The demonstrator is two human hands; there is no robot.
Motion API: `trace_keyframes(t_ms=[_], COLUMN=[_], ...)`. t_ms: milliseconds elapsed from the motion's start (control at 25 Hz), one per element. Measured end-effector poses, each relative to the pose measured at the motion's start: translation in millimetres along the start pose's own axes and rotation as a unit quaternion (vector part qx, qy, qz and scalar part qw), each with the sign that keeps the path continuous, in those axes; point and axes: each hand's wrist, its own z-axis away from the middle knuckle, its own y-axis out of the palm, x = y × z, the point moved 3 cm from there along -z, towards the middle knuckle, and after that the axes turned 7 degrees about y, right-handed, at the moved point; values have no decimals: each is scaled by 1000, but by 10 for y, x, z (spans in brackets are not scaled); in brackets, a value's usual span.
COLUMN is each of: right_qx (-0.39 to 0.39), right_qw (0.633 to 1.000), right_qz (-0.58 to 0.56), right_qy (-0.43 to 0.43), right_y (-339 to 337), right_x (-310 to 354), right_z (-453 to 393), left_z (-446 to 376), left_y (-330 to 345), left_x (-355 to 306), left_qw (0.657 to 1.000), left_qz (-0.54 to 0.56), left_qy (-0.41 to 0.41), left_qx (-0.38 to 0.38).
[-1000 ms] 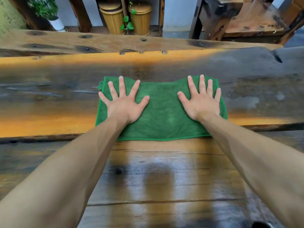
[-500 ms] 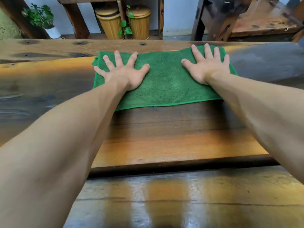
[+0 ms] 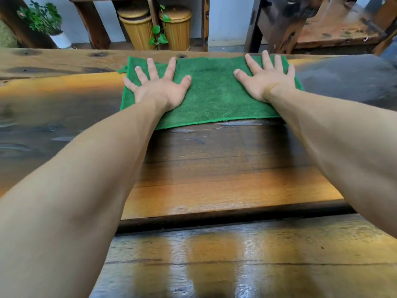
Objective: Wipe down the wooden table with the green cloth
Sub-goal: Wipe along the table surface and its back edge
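The green cloth (image 3: 211, 93) lies spread flat on the wooden table (image 3: 225, 175), close to its far edge. My left hand (image 3: 158, 89) presses flat on the cloth's left part, fingers spread. On the right part my right hand (image 3: 265, 79) lies flat as well, fingers apart and reaching the cloth's far edge. Neither hand grips the cloth; both arms are stretched far forward. A wet streak shines on the wood just in front of the cloth's near hem.
Beyond the far edge stand two yellow lidded bins (image 3: 137, 29) with a trailing vine, and a potted plant (image 3: 43, 20) at the far left. A dark wooden bench (image 3: 300, 22) stands at the far right. A gap between planks (image 3: 214, 220) crosses the table.
Both hands have slid the cloth away from me, from the middle of the table to near its far edge. The fingers have stayed spread flat on it.
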Motion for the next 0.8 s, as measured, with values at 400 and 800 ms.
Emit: trace_keyframes(t_ms=[400, 800], right_qx=[4, 24], right_qw=[1000, 999], right_qz=[5, 22], right_qy=[-14, -34], right_y=[152, 423], right_x=[-430, -1076], right_z=[1407, 3666], left_z=[1367, 3731], left_y=[200, 552], left_x=[16, 62], left_qw=[998, 997], left_qz=[-32, -43], left_qy=[51, 56], left_qx=[16, 32])
